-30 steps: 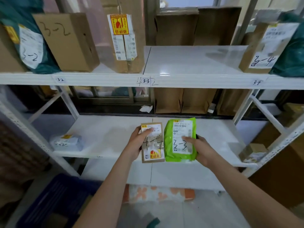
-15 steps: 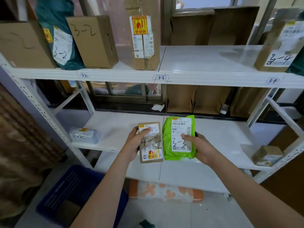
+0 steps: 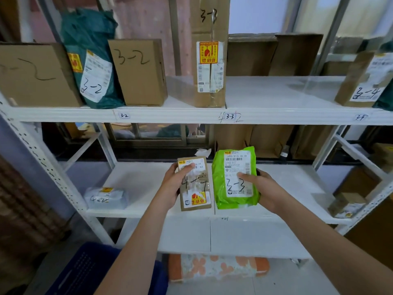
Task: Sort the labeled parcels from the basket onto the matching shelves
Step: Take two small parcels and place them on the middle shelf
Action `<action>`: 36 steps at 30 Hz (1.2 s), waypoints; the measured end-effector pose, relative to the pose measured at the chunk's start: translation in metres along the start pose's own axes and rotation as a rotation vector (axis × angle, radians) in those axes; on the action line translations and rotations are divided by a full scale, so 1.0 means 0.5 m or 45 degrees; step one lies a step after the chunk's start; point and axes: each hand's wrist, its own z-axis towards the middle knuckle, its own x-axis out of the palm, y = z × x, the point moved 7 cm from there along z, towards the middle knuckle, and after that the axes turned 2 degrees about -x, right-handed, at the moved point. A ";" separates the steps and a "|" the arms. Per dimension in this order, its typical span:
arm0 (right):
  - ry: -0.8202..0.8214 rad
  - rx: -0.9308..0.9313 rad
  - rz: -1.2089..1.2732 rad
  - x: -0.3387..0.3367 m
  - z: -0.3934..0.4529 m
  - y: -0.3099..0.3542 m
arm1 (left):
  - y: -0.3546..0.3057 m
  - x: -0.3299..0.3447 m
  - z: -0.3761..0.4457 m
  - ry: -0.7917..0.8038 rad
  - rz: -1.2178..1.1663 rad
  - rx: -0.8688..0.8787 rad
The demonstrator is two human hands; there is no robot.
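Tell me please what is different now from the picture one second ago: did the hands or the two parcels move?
Little changed. The view swung left and up: the 3-2 boxes and the blue basket slid rightward in frame. The left hand keeps its grip on the small brown parcel, the right hand on the green 3-3 parcel, side by side as before. Nothing was let go.

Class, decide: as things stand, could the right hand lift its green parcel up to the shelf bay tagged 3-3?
Probably yes: the right hand grips the green parcel, and bare shelf lies open above the 3-3 tag.
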 end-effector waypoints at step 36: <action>-0.491 -0.394 -0.770 -0.005 0.243 0.528 | -0.447 0.138 -0.042 0.040 0.113 0.499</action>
